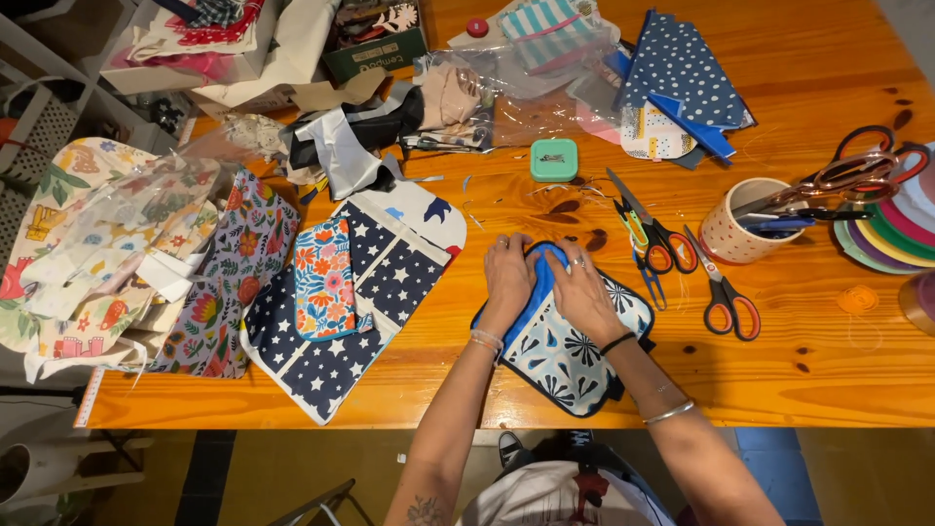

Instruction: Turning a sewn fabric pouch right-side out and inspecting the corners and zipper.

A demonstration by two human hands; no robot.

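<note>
Both hands – left hand (508, 282) & right hand (581, 292) – press flat, fingers open, gripping nothing, on the blue patterned pouch (570, 351) near the desk's (779, 390) front edge – it could slide off if pushed.

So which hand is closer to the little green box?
Left. The left hand lies on the blue patterned pouch, almost straight below the small green box. The right hand presses the pouch too, a bit lower and further right.
</note>
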